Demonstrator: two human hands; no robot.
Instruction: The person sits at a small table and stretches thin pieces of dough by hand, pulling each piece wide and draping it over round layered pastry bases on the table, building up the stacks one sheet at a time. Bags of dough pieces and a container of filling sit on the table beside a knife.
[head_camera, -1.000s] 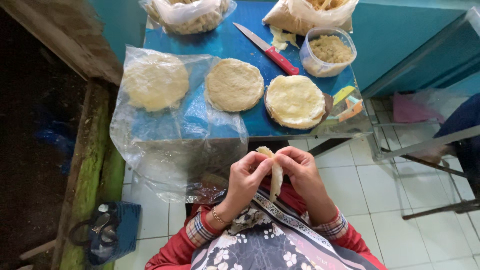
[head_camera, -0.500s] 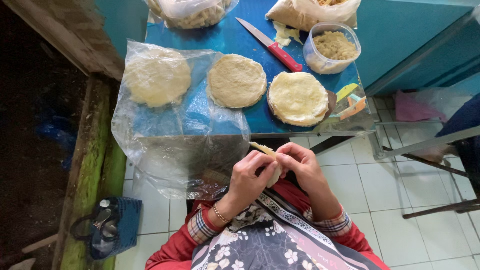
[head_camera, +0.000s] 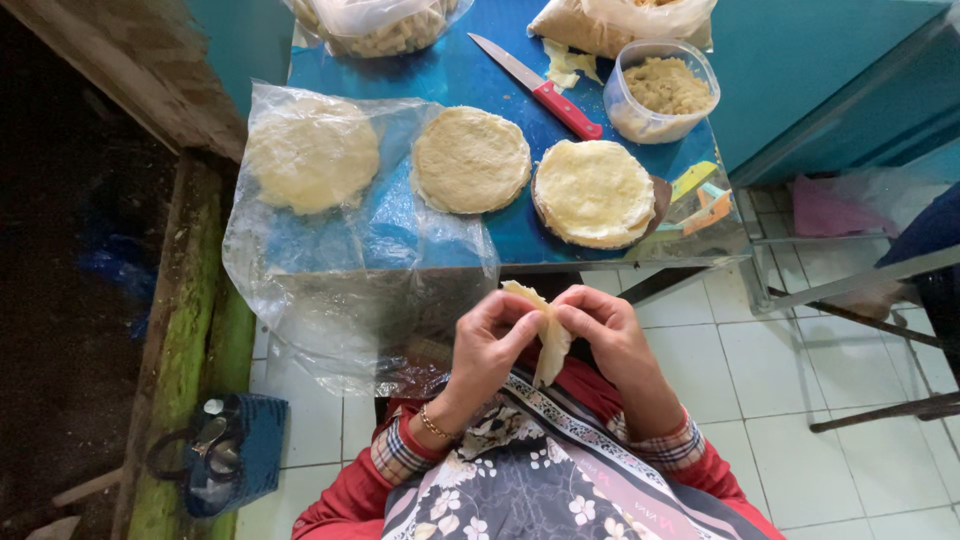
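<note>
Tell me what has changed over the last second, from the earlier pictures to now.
Little has changed. Both hands, the left hand and the right hand, keep pinching the pale folded dough piece above the lap; their fingers have shifted slightly along its edge, and nothing was let go. The three flat dough rounds, the red-handled knife and the tub of filling lie where they were on the blue table.
</note>
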